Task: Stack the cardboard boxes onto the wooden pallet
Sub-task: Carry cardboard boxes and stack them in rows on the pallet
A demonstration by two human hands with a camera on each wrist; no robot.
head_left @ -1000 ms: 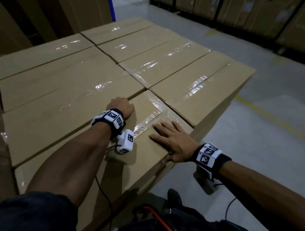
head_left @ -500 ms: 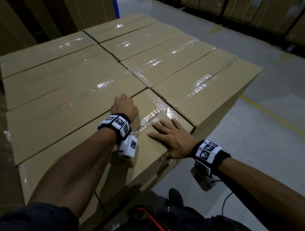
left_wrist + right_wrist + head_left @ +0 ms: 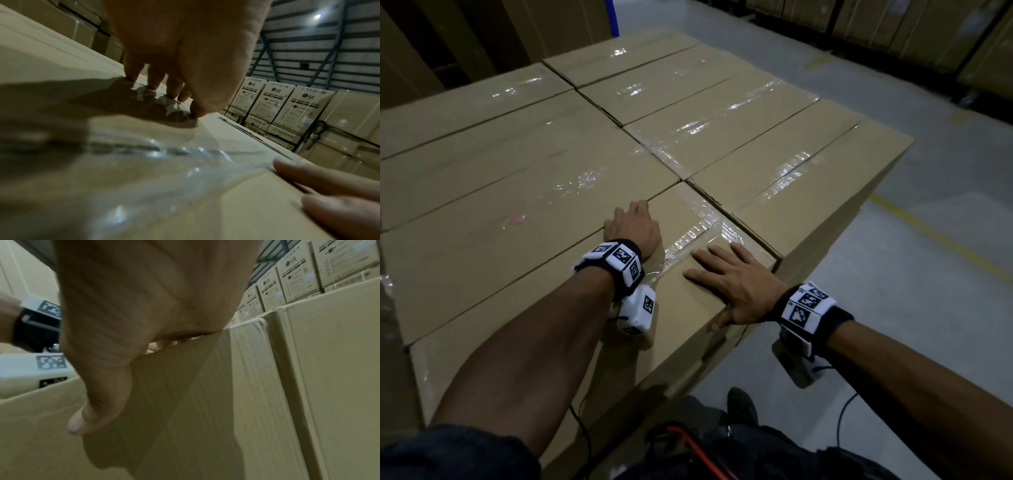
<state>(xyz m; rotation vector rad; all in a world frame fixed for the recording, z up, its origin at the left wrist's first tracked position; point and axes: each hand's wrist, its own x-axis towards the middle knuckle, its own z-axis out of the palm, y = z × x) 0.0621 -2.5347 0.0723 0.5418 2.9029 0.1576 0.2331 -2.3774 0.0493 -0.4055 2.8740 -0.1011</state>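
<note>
Both hands bear on the nearest cardboard box point(image 3: 571, 329), neither closed round it. Left hand point(image 3: 633, 228): fingers bent downward, tips planted on the box top at its far long edge, at the seam with the neighbouring box point(image 3: 493, 236); the left wrist view shows the fingertips point(image 3: 158, 84) standing on the cardboard, thumb tip down beside them, nothing held between. Right hand point(image 3: 736, 286): flat, fingers straight and spread over the top near the box's right-hand end, thumb hooked over the near edge and lying against the side face, as the right wrist view shows point(image 3: 82, 420).

Clear tape point(image 3: 685, 245) runs along the top between the two hands and crosses under the right fingers.

Box position: front row of a flat layer of like boxes, its long side flush against the neighbouring box beyond the left fingers. Its right end meets another box point(image 3: 801, 192) beyond the right hand; in the right wrist view a narrow dark gap shows between the two faces. Further taped boxes fill the layer behind. All are sealed; contents not visible. What the layer stands on is hidden.

Grey floor point(image 3: 914, 308) right of the right hand, with a yellow line point(image 3: 941, 243). Printed cartons point(image 3: 273, 100) stacked far beyond the left fingers.
</note>
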